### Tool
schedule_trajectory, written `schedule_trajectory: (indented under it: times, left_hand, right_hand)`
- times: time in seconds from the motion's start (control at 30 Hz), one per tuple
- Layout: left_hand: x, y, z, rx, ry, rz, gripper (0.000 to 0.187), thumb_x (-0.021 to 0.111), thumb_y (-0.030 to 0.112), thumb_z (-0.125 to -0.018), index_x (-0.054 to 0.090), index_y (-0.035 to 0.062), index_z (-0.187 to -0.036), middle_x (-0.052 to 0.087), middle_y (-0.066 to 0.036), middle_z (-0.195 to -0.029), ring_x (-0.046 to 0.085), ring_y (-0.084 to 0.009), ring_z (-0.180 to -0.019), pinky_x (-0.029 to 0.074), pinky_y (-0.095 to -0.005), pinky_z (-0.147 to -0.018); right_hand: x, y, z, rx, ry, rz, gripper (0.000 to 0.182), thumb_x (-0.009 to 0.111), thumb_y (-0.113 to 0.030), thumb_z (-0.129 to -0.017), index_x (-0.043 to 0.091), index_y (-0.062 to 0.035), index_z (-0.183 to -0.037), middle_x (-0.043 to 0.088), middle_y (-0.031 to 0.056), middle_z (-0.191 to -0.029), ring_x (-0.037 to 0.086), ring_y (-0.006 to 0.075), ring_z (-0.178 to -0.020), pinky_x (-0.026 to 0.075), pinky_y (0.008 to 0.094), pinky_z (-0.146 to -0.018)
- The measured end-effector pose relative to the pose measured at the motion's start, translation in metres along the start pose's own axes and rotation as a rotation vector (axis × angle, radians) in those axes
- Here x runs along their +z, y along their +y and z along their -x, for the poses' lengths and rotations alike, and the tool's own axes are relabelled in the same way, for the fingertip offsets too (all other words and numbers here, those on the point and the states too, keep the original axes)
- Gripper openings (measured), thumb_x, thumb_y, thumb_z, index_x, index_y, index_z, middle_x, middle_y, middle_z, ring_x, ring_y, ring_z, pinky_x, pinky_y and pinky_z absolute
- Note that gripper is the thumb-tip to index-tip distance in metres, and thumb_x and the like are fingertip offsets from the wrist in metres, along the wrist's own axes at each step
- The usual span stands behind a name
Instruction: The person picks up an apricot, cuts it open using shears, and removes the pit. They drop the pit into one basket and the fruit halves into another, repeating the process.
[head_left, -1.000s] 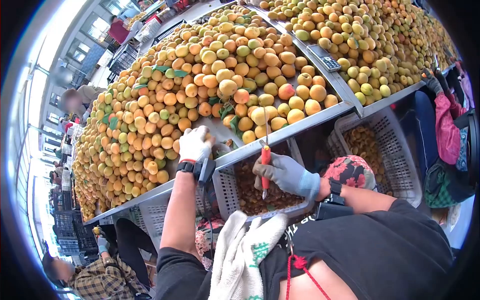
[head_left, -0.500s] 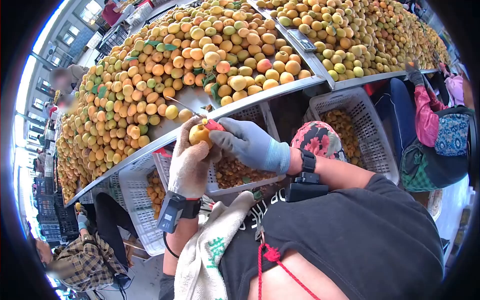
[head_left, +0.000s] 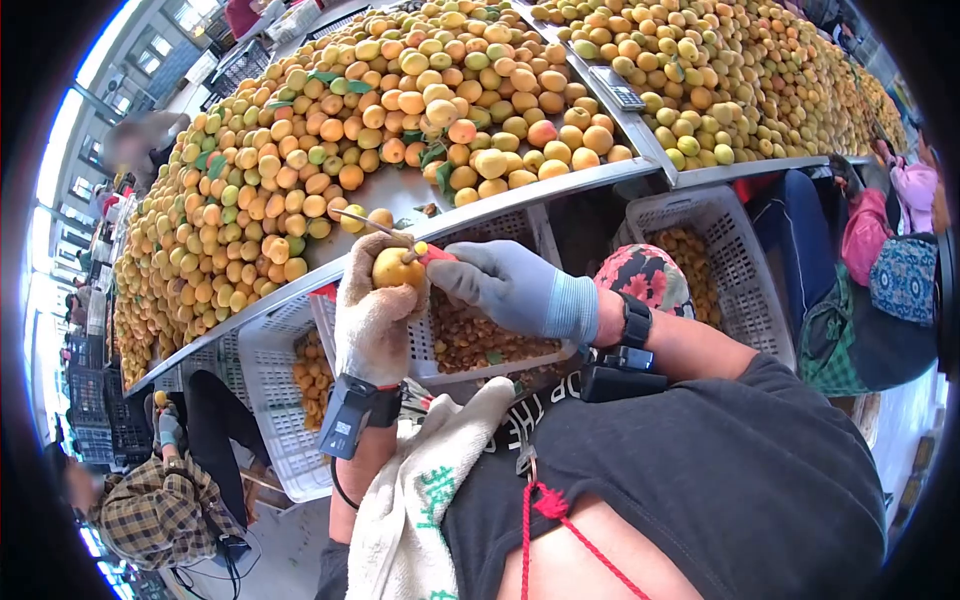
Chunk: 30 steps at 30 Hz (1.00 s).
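A yellow-orange apricot (head_left: 397,268) sits in my left hand (head_left: 375,330), whose white-gloved fingers curl round it. My right hand (head_left: 515,285), in a grey-blue glove, grips the red handle of a small knife (head_left: 437,255). Its thin blade points up and left, over the apricot and the left fingers. A small yellow bit shows beside the handle, close to the fruit. Both hands are held in front of the metal table edge (head_left: 520,192), above a white crate (head_left: 490,372) of brown pits or scraps.
Apricots (head_left: 330,130) are heaped across the table, with leaves among them. A calculator (head_left: 617,88) lies on the divider. Crates holding apricot pieces stand left (head_left: 265,400) and right (head_left: 745,200). A person in a checked shirt (head_left: 160,510) sits at lower left; others work at the right.
The knife handle has shifted slightly right, away from the apricot, and the fruit has turned in my left hand. The whole view has tilted a little.
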<state>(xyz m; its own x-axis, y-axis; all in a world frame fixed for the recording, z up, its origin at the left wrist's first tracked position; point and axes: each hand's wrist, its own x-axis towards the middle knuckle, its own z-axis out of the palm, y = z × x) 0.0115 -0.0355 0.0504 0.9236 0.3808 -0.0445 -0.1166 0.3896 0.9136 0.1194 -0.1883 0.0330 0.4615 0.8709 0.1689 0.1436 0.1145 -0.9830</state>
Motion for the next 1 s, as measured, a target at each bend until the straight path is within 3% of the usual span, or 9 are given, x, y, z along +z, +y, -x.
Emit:
schedule_trajectory:
  times: [0.07, 0.27, 0.4, 0.53, 0.6, 0.7, 0.8, 0.93, 1.0]
  left_hand:
    - [0.006, -0.003, 0.004, 0.008, 0.06, -0.044, 0.058, 0.066, 0.014, -0.061, 0.053, 0.0025, -0.116, 0.056, -0.005, -0.1, 0.053, -0.0143, -0.071, 0.041, -0.0254, -0.063]
    - [0.006, 0.009, 0.006, 0.178, 0.023, -0.162, 0.052, 0.053, -0.004, -0.057, 0.057, 0.0019, -0.108, 0.056, -0.006, -0.107, 0.055, -0.0174, -0.101, 0.043, -0.0296, -0.093]
    - [0.003, 0.012, 0.005, 0.132, -0.043, -0.063, 0.05, 0.059, 0.0, -0.067, 0.052, 0.0051, -0.117, 0.054, -0.007, -0.11, 0.054, -0.0162, -0.104, 0.043, -0.0301, -0.096]
    - [0.006, 0.002, 0.013, 0.051, 0.137, -0.536, 0.046, 0.058, -0.003, -0.079, 0.047, 0.0044, -0.123, 0.059, -0.009, -0.101, 0.061, -0.0173, -0.085, 0.051, -0.0302, -0.075]
    - [0.005, 0.01, 0.023, -0.06, -0.008, -0.298, 0.048, 0.061, -0.001, -0.081, 0.047, 0.0038, -0.126, 0.062, -0.014, -0.102, 0.067, -0.0229, -0.072, 0.055, -0.0314, -0.074]
    - [-0.013, -0.001, 0.017, -0.035, -0.142, 0.07, 0.058, 0.077, 0.01, -0.074, 0.051, 0.0021, -0.126, 0.062, -0.007, -0.108, 0.063, -0.0149, -0.092, 0.052, -0.0251, -0.073]
    - [-0.013, -0.002, 0.015, 0.056, -0.077, 0.128, 0.066, 0.082, 0.012, -0.071, 0.051, 0.0017, -0.129, 0.061, -0.006, -0.11, 0.061, -0.0159, -0.094, 0.052, -0.0264, -0.075]
    - [-0.015, 0.012, 0.011, 0.128, -0.088, 0.123, 0.068, 0.082, 0.018, -0.075, 0.05, -0.0008, -0.132, 0.062, -0.011, -0.108, 0.064, -0.0204, -0.094, 0.055, -0.0331, -0.082]
    - [-0.008, 0.011, 0.012, 0.174, -0.037, 0.094, 0.067, 0.079, 0.019, -0.078, 0.049, -0.0019, -0.134, 0.063, -0.012, -0.107, 0.065, -0.021, -0.094, 0.055, -0.0342, -0.085]
  right_hand:
    - [0.004, 0.006, 0.003, 0.005, -0.021, -0.005, 0.043, 0.049, -0.041, -0.103, 0.064, -0.0011, -0.111, 0.069, 0.0095, -0.091, 0.06, 0.012, -0.085, 0.05, 0.0311, -0.078]
    - [0.014, -0.004, 0.003, 0.225, -0.129, -0.362, 0.044, 0.046, -0.041, -0.104, 0.057, -0.006, -0.081, 0.047, -0.0037, -0.068, 0.041, 0.0063, -0.059, 0.035, 0.0255, -0.052]
    - [0.016, -0.02, 0.0, 0.394, -0.113, -0.483, 0.049, 0.043, -0.047, -0.104, 0.051, -0.0102, -0.073, 0.04, -0.0048, -0.059, 0.033, 0.0061, -0.049, 0.026, 0.0243, -0.044]
    - [0.02, -0.006, 0.003, 0.413, -0.081, -0.448, 0.052, 0.041, -0.054, -0.102, 0.047, -0.0142, -0.07, 0.034, -0.0066, -0.05, 0.03, 0.0058, -0.039, 0.021, 0.0239, -0.037]
    - [0.017, 0.002, 0.006, 0.64, -0.33, -1.025, 0.052, 0.04, -0.057, -0.101, 0.044, -0.0154, -0.07, 0.031, -0.0072, -0.049, 0.028, 0.0048, -0.039, 0.021, 0.0228, -0.036]
    - [0.015, -0.002, 0.007, 0.558, -0.769, -1.496, 0.051, 0.035, -0.059, -0.102, 0.043, -0.0155, -0.075, 0.026, -0.0079, -0.051, 0.025, 0.004, -0.039, 0.019, 0.0219, -0.036]
    - [0.016, -0.025, 0.011, 0.478, -0.26, -0.87, 0.055, 0.038, -0.059, -0.101, 0.047, -0.0122, -0.072, 0.032, -0.0052, -0.05, 0.025, 0.0059, -0.037, 0.019, 0.0241, -0.035]
    - [0.007, -0.01, 0.01, 0.029, -0.039, -0.098, 0.05, 0.047, -0.047, -0.102, 0.065, -0.0009, -0.092, 0.057, 0.0022, -0.07, 0.051, 0.0077, -0.064, 0.045, 0.0264, -0.058]
    - [0.006, -0.011, 0.013, 0.093, -0.038, -0.084, 0.045, 0.05, -0.042, -0.102, 0.065, 0.0003, -0.105, 0.062, 0.0054, -0.077, 0.055, 0.0089, -0.079, 0.049, 0.0292, -0.072]
